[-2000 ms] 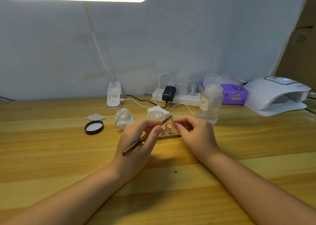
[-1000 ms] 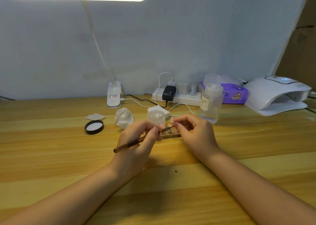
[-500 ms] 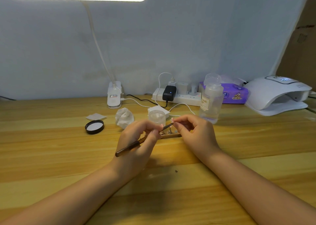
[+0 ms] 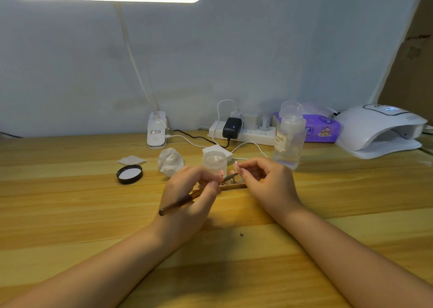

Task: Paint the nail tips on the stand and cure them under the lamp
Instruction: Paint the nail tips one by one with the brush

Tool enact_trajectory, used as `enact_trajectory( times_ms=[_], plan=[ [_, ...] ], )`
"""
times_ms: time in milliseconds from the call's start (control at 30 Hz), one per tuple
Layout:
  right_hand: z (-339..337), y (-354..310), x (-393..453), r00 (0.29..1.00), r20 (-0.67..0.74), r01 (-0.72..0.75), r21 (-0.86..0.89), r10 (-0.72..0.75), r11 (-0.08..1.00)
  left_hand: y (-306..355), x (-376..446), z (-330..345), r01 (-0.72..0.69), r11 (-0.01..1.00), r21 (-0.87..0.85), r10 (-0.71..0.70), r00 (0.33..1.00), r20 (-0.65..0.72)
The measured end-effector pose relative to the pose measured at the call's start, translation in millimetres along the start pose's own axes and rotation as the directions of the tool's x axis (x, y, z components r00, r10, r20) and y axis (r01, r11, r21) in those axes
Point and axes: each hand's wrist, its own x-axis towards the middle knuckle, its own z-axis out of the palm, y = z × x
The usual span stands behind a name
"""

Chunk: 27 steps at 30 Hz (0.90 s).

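Observation:
A small wooden stand (image 4: 236, 186) with several nail tips on pegs lies on the table between my hands. My left hand (image 4: 189, 190) pinches a thin brown brush (image 4: 178, 204), whose dark tip reaches a nail tip (image 4: 232, 173) on the stand. My right hand (image 4: 264, 179) has its fingers curled and pinches the stand's right end; one nail tip (image 4: 236, 164) shows above its fingertips. The white curing lamp (image 4: 379, 129) stands at the far right with its display lit.
A clear jar (image 4: 214, 161) stands just behind the stand, its black lid (image 4: 129, 173) lying to the left. A crumpled tissue (image 4: 170, 161), a clear bottle (image 4: 289, 136), a power strip (image 4: 243, 132), purple wipes (image 4: 321, 129) and a desk lamp base (image 4: 156, 133) line the back.
The brush handle has swung lower and then risen a little while its tip stays at the nail tips. My right hand has kept its place at the stand.

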Motion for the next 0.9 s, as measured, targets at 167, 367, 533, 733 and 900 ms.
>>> enact_trajectory(
  times_ms=[167, 367, 533, 733, 900],
  plan=[
    [0.1, -0.4, 0.3, 1.0, 0.003, -0.007, 0.003, 0.007, 1.0, 2.1, 1.8, 2.9, 0.027, 1.0, 0.003, -0.026, 0.999, -0.047],
    [0.6, -1.8, -0.6, 1.0, 0.006, -0.002, 0.017, 0.002, 1.0, -1.7, 0.7, 0.5, 0.007, 1.0, 0.026, -0.007, 1.0, 0.013],
    [0.2, -1.4, -0.3, 1.0, 0.007, 0.001, 0.012, -0.001, 1.0, 0.7, 0.5, 1.1, 0.021, 1.0, 0.002, -0.021, 0.999, -0.029],
    [0.1, -2.4, -0.5, 1.0, 0.011, 0.012, 0.001, -0.012, 1.0, 1.6, 1.6, 1.3, -0.007, 0.998, 0.057, 0.007, 1.0, 0.0],
    [0.1, -1.9, -0.4, 1.0, 0.005, 0.01, 0.002, -0.01, 1.0, 0.9, -0.1, -1.4, -0.001, 1.0, 0.011, 0.001, 1.0, 0.0]
  ],
)
